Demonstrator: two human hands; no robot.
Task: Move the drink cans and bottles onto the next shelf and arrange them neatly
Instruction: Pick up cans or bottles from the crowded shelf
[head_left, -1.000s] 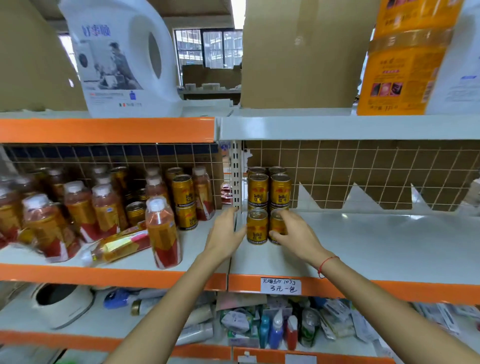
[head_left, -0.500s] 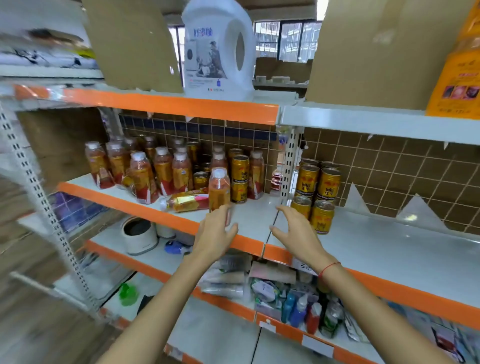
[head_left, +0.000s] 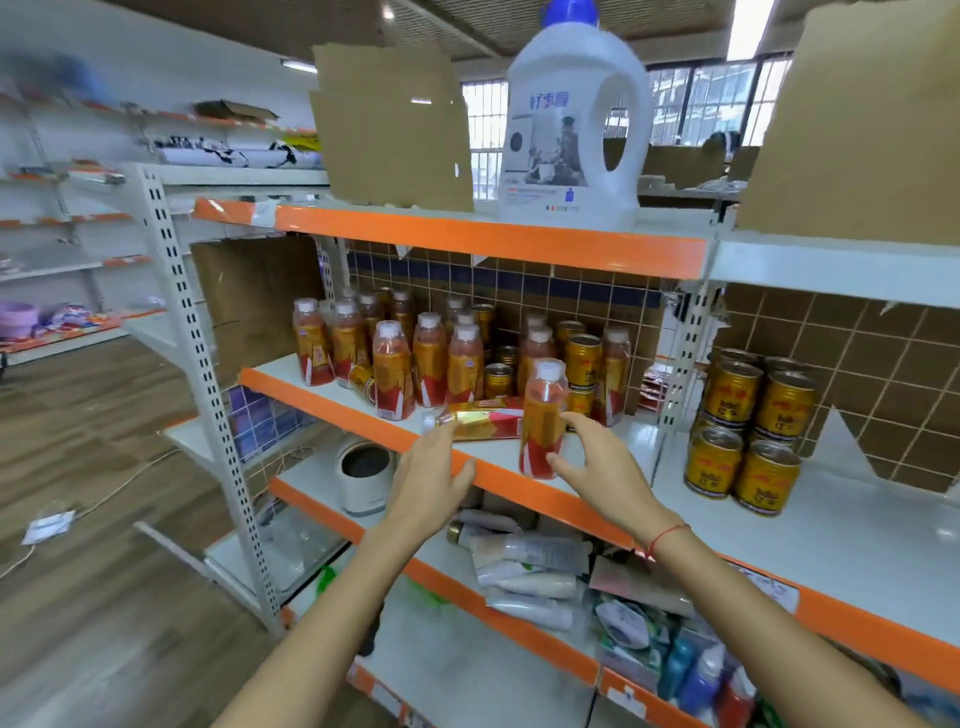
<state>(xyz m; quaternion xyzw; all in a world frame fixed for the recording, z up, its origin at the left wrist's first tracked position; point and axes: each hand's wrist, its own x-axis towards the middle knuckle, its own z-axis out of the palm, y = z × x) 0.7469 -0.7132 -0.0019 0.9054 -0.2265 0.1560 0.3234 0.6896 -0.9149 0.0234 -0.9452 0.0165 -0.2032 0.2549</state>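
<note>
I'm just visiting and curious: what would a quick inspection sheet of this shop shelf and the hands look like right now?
Surface: white metal shelf with orange front edge, next shelf to its right.
Job's things: upright orange-labelled plastic bottles and gold cans crowd the left shelf; one bottle lying on its side; stacked gold cans on the next shelf.
Clutter: white tubes on the lower shelf.
Hands: left hand open near the lying bottle; right hand open beside the front upright bottle.
Cables: thin white cable on the floor.
Surroundings: white detergent jug, cardboard sheets above.
</note>
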